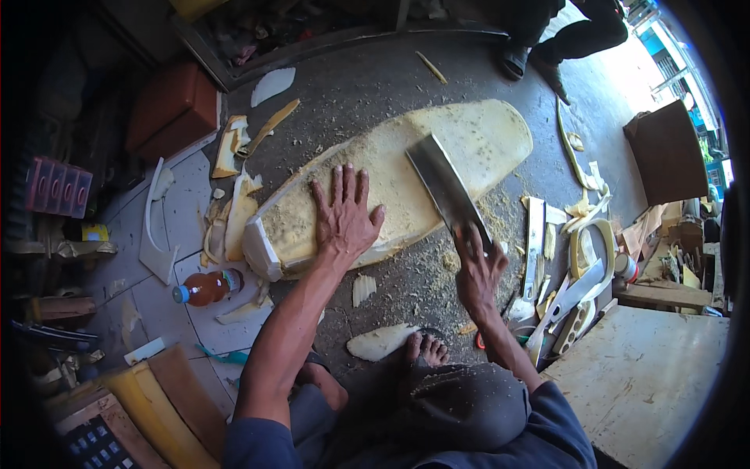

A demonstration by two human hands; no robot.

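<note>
L hand (345, 217): released; palm down, fingers spread, pressed flat on top of foam slab (476, 137), nr its lower-L end. R hand (476, 270): clenched round near end of wide metal blade (445, 181); blade runs fwd and L from fist, its flat lying over R half of slab.

Slab: pale yellow, long, rounded at far end, on dark floor (328, 86) in front of person, tilted up to R. Top dusted w/ crumbs, dark specks too. White strip (262, 248) along lower-L end.

More crumbs (504, 211) on floor R of slab. 1 bare foot (426, 349) below slab, toes just beside flat foam scrap (379, 344).

L side: foam offcuts (242, 215) nr slab; bottle (209, 288) w/ blue cap and reddish-brown liquid, lying on pale tiles (183, 203); red-brown box (173, 113) farther off.

R side: pale board (648, 375) nr person; brown panel (668, 152) beyond. Top R: 2 legs (578, 39) of another person, well apart from slab.
</note>
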